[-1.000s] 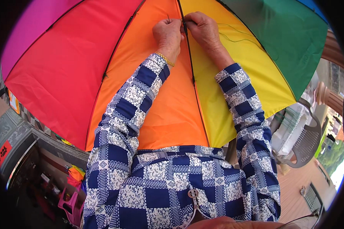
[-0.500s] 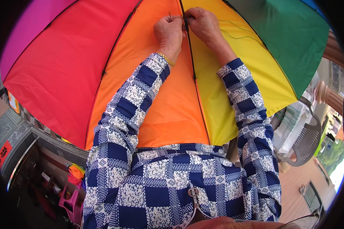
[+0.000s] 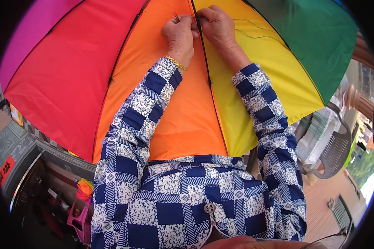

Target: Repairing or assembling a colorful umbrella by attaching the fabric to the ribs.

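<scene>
An open umbrella with rainbow panels spreads before me, its inner side and dark ribs showing. My left hand (image 3: 178, 36) is closed over the orange panel (image 3: 174, 108), just left of a black rib (image 3: 204, 54). Thin dark points (image 3: 176, 17) stick up from its fingers; I cannot tell what tool they belong to. My right hand (image 3: 217, 27) lies over the yellow panel (image 3: 253, 74), its fingers pinched at the same rib, tips partly hidden behind it. A fine green thread (image 3: 257, 27) trails in loops from beside the right hand across the yellow cloth.
The umbrella's lower edge meets my checked blue-and-white top (image 3: 170, 207). A grey perforated plastic chair (image 3: 338, 145) with pale cloth or bags on it stands at right. At lower left are a pink plastic stool (image 3: 78, 222) and a bright folded cloth (image 3: 85, 187).
Both hands have shifted slightly left, along with the rib between them. The dark points in my left hand now tilt more to the left. The thread still lies across the yellow panel.
</scene>
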Demonstrator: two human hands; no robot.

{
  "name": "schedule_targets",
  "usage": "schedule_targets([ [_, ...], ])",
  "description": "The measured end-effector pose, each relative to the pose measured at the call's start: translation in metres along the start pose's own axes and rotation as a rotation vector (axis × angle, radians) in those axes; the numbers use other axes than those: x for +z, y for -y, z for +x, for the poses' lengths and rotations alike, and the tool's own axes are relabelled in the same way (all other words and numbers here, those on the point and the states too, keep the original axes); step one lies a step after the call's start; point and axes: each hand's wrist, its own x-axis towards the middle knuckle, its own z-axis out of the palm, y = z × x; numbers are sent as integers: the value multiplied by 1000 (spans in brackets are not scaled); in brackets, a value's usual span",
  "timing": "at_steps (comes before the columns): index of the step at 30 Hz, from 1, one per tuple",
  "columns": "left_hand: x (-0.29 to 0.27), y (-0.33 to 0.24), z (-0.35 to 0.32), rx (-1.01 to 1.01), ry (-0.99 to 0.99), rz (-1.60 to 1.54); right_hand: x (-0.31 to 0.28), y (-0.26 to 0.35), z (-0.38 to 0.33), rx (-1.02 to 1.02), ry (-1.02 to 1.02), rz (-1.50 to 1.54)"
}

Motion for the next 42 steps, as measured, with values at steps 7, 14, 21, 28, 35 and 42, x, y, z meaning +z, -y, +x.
schedule_targets([
  [7,3,-3,3,-55,7,-37,-2,1,1,18,-27,48],
  [14,7,-4,2,-30,-15,-2,-2,5,-3,57,-64,91],
  [21,12,-2,3,11,-97,20,-4,10,-4,56,-39,70],
  [28,9,-6,0,-22,-125,-64,-13,8,-10,105,23,117],
  [35,-11,-6,-2,-63,-73,-180,-31,-9,-12,212,239,417],
  [42,-18,-5,-1,-72,-16,-216,-37,-11,-9,238,206,437],
])
